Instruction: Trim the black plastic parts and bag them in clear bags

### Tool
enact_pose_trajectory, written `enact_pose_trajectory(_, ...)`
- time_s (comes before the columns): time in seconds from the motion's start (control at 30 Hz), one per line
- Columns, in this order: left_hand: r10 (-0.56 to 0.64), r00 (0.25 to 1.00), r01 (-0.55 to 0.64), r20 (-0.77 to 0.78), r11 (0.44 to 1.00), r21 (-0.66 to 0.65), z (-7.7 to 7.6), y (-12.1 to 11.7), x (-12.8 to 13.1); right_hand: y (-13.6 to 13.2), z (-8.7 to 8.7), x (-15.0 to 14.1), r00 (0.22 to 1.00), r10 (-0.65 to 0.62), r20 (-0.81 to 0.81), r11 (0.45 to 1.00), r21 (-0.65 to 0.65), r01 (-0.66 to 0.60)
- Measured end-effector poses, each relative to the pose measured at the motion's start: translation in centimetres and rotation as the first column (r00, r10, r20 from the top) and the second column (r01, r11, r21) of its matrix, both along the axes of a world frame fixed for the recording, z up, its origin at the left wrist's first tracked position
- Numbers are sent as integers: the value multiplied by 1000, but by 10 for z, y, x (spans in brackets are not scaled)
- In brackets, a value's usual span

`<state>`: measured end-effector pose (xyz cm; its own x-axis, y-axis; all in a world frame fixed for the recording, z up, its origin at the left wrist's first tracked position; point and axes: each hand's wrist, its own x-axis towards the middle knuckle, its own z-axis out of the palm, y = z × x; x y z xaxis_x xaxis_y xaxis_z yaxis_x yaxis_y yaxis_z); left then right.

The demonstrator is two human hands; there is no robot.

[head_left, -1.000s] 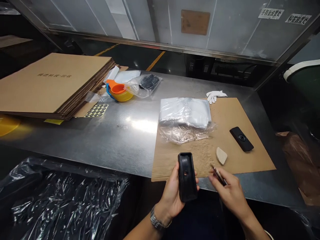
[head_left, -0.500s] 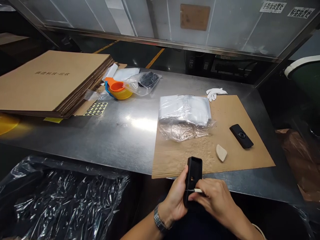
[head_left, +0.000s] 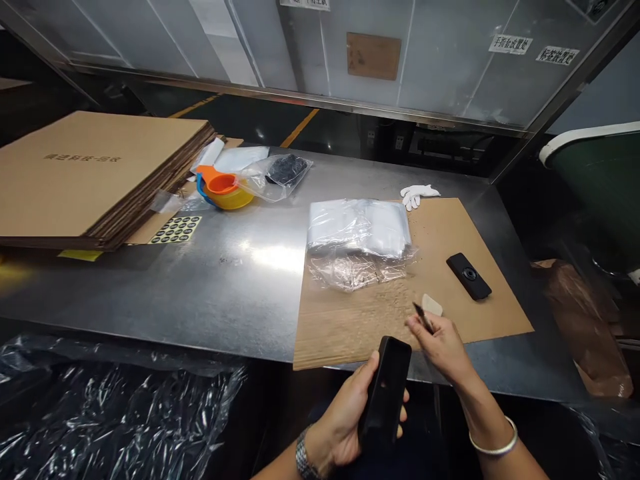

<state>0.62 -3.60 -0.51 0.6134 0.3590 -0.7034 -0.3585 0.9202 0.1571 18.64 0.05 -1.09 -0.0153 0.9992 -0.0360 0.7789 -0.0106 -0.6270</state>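
Note:
My left hand (head_left: 345,417) is wrapped round a black, oblong, hollow plastic housing (head_left: 385,390), tilted with its recessed side up, below the table's front edge. Fingertips show along its right side. My right hand (head_left: 443,343) is closed on a slim tool (head_left: 423,317) whose dark, pointed end sticks out up and left; motion blur hides its exact kind. That hand is over the cardboard sheet (head_left: 340,337), apart from the housing. Just behind it lies a beige wedge-shaped piece (head_left: 433,305), partly covered. A second black housing (head_left: 469,275) with a round centre rests farther right on the sheet.
Clear plastic bags (head_left: 357,230) lie on the sheet, with a white glove (head_left: 419,195) behind them. Orange and yellow cups (head_left: 227,190), a sticker sheet (head_left: 176,230) and stacked cardboard (head_left: 100,173) occupy the metal table's left side. Black plastic wrap (head_left: 115,413) fills the lower left.
My right hand has moved away from the housing, up and right, with the slim tool in it. My left hand still holds the housing, now slightly lower. The view has shifted a little.

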Motion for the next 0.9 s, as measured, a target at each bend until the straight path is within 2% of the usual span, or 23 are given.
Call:
enact_pose_trajectory(0.1, -6, 998, 6, 69, 1000, 0, -6, 4, -2, 4, -19, 25, 970, -206, 127, 977, 86, 196)
enact_pose_trajectory(0.17, -1, 997, 0, 83, 1000, 11, -6, 8, -3, 6, -31, 42, 930, -308, 202, 947, 155, 280)
enact_pose_trajectory(0.3, 39, 999, -39, 34, 999, -1, 0, 14, -1, 9, -43, 56, 888, -370, 272, 920, 238, 311)
enact_pose_trajectory(0.4, 112, 992, -114, -61, 993, -21, 2, 16, 2, -3, -31, 39, 904, -343, 254, 925, 258, 278)
enact_pose_trajectory(0.43, 145, 984, -147, -101, 989, -15, 3, 17, 3, -10, -24, 29, 932, -282, 229, 946, 231, 229)
enact_pose_trajectory(0.5, 230, 960, -231, -157, 973, 12, 3, 17, 5, -26, -7, 6, 991, -57, 124, 994, 96, 45)
enact_pose_trajectory(0.53, 275, 947, -273, -166, 961, 34, 3, 17, 6, -35, 1, -5, 996, 90, 1, 995, -34, -90)
enact_pose_trajectory(0.6, 348, 925, -339, -155, 937, 79, 3, 15, 8, -48, 11, -25, 967, 190, -173, 959, -179, -220)
enact_pose_trajectory(0.67, 392, 907, -378, -155, 919, 112, 3, 13, 11, -55, 13, -37, 953, 161, -255, 943, -244, -225)
enact_pose_trajectory(0.77, 427, 886, -406, -179, 903, 144, 3, 8, 14, -49, 4, -42, 955, 27, -295, 953, -279, -113)
enact_pose_trajectory(0.83, 384, 901, -359, -203, 921, 149, 3, 5, 17, -37, -3, -39, 946, -69, -317, 964, -266, -18)
enact_pose_trajectory(0.9, 287, 922, -266, -258, 957, 113, 2, 3, 19, -22, -7, -34, 930, -119, -349, 971, -236, 36)
